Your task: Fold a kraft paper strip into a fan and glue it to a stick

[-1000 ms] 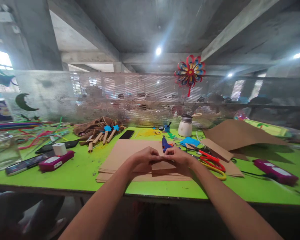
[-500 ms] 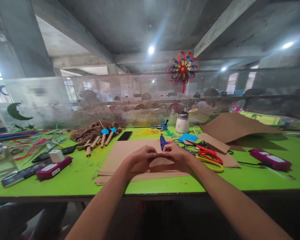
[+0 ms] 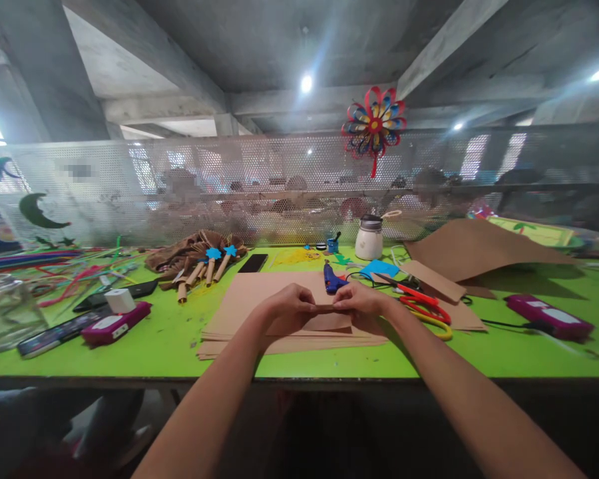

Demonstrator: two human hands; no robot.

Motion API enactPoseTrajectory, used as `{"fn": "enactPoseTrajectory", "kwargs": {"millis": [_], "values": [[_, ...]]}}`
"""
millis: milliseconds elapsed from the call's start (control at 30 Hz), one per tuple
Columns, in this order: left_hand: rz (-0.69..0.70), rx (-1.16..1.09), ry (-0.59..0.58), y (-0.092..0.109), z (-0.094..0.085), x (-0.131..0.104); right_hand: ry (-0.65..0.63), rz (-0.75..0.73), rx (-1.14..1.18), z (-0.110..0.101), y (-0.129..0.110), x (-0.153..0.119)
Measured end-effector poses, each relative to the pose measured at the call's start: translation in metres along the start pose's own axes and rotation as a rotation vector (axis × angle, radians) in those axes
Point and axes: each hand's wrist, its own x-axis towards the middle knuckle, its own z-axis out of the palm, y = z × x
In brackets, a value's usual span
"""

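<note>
Between my two hands is a small piece of brown kraft paper (image 3: 331,322), its far edge curled into a narrow roll. My left hand (image 3: 289,307) pinches the left end of that roll with thumb and fingertips. At the right end, my right hand (image 3: 363,298) pinches it the same way. The piece lies over a stack of larger brown paper sheets (image 3: 239,303). Just beyond my right hand, a blue glue gun (image 3: 332,279) rests on the stack. Scissors with red handles (image 3: 424,298) and a yellow-handled pair (image 3: 433,323) lie right of my right hand.
On the green table (image 3: 170,339) are a phone (image 3: 253,263), paper tubes with blue stars (image 3: 212,266), a white jar (image 3: 369,241), a large brown sheet (image 3: 484,249) and purple power strips (image 3: 549,317) on both sides. A glass jar (image 3: 4,316) stands far left. Perforated panel (image 3: 279,226) behind.
My fingertips have moved slightly further apart along the rolled edge, showing more of it between them. The whole view has shifted a little; both hands still pinch the paper.
</note>
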Motion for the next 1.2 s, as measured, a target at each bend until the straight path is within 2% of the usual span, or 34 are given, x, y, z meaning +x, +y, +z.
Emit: {"fn": "enactPoseTrajectory", "kwargs": {"millis": [133, 267, 467, 600, 733, 767, 833, 867, 933, 1033, 1133, 1200], "values": [[-0.026, -0.01, -0.003, -0.005, -0.001, 0.001, -0.02, 0.016, 0.005, 0.0, -0.001, 0.0], [-0.016, -0.041, -0.06, -0.007, -0.007, -0.003, -0.04, 0.02, 0.026, 0.001, -0.006, -0.004], [-0.023, -0.102, -0.1, -0.002, -0.013, -0.009, -0.07, 0.023, 0.101, 0.001, -0.01, -0.01], [-0.019, -0.284, -0.102, 0.01, -0.015, -0.017, 0.053, -0.061, 0.218, -0.007, -0.009, -0.008], [0.013, -0.525, -0.035, 0.022, -0.014, -0.022, 0.226, -0.185, 0.319, -0.01, -0.011, -0.005], [0.027, -0.613, -0.022, 0.024, -0.013, -0.022, 0.236, -0.215, 0.338, -0.008, -0.013, -0.004], [0.055, -0.785, -0.022, 0.026, -0.007, -0.021, 0.194, -0.265, 0.353, 0.0, -0.017, -0.003], [0.062, -0.836, -0.048, 0.026, -0.004, -0.02, 0.118, -0.295, 0.353, 0.004, -0.02, -0.004], [0.086, -0.904, -0.126, 0.027, 0.003, -0.018, 0.05, -0.328, 0.333, 0.012, -0.027, -0.006], [0.108, -0.897, -0.22, 0.027, 0.011, -0.017, -0.001, -0.362, 0.31, 0.02, -0.036, -0.012], [0.135, -0.843, -0.324, 0.026, 0.016, -0.017, -0.057, -0.336, 0.321, 0.025, -0.044, -0.017], [0.159, -0.832, -0.351, 0.024, 0.021, -0.015, -0.088, -0.321, 0.337, 0.027, -0.047, -0.018]]}}
